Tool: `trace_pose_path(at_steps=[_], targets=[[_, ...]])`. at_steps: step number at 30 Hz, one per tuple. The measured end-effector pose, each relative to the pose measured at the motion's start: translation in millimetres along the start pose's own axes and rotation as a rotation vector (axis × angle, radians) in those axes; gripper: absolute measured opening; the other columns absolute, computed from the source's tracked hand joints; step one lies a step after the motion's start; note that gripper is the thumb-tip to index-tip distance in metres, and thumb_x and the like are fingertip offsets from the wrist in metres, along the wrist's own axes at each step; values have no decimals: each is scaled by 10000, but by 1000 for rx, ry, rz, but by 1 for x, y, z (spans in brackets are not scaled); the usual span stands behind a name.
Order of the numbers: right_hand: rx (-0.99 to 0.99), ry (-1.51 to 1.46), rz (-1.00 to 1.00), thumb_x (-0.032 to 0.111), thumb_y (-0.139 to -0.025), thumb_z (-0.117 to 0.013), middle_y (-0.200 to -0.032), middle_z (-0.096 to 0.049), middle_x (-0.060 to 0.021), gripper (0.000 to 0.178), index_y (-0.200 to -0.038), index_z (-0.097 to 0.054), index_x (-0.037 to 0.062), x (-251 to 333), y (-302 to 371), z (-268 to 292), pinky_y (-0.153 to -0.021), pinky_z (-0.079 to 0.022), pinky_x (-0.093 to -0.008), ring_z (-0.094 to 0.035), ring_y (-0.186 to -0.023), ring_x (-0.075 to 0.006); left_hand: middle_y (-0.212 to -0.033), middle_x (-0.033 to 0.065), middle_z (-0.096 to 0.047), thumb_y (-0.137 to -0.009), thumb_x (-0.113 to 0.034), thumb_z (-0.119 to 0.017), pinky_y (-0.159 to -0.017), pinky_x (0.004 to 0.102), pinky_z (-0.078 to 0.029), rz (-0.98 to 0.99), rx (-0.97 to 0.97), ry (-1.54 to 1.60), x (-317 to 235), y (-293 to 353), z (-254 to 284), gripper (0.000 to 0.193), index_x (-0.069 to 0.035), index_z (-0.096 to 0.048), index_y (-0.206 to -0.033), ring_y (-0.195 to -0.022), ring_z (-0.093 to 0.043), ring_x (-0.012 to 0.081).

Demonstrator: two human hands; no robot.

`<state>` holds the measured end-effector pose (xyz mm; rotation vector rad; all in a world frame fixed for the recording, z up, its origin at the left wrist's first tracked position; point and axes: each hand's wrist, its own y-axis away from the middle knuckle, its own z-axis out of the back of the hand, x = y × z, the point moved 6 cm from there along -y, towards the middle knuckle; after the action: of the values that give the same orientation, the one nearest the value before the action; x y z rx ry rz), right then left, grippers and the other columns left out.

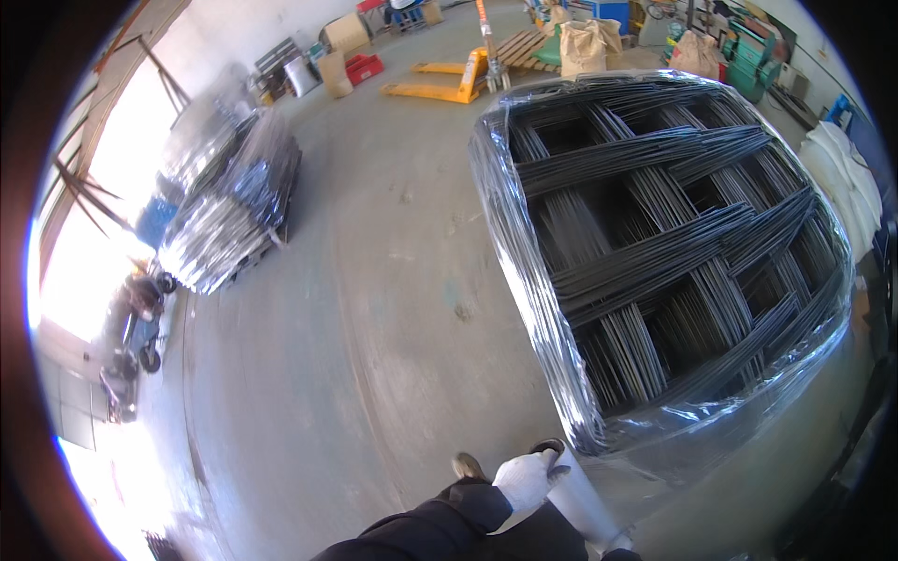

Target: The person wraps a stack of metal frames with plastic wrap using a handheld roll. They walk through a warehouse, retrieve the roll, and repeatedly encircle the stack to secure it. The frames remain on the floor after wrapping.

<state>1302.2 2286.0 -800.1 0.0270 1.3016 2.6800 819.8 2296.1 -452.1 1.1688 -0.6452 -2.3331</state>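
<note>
My left hand [526,481], in a white glove, is closed around the upper end of a roll of clear stretch film [582,497]. At the roll's lower end, cut off by the picture's edge, my right hand [617,542] grips it; only a little of this white glove shows. Film runs from the roll toward a large stack of thin black rods or strips [655,224], laid crosswise in bundled layers. Clear film [528,290] wraps the stack's sides, while its top is uncovered. The stack stands to my right, just beyond the roll.
Another film-wrapped stack [229,206] stands at the left. A yellow pallet jack [463,84] and a wooden pallet [521,47] are at the back, beside brown sacks [585,47]. Green machinery [751,58] stands far right, white sacks [842,173] nearer. Wheeled equipment [140,318] lines the left wall.
</note>
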Motion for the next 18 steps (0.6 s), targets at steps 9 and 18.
trace_pose_path(at_steps=[9, 18], targets=[[-56, -261, -149, 680, -1199, -391, -1364, -772, -311, 886, -1587, -564, -97, 234, 81, -54, -1006, -643, -519, -784, -1174, -419, -1069, 235, -802, -1173, -488, -600, -882, 583, -598, -288, 58, -122, 96, -51, 176, 436, -58, -672, -1188, -1004, -769, 486], [-72, -512, -288, 688, -1197, -388, -1370, -771, -308, 894, -1584, -570, -96, 467, 142, -79, -1005, -643, -517, -784, -1179, -418, -1104, 216, -811, -1174, -433, -604, -888, 564, -611, -405, 65, -117, 180, -106, 346, 392, -55, -680, -1239, -1049, -782, 454]])
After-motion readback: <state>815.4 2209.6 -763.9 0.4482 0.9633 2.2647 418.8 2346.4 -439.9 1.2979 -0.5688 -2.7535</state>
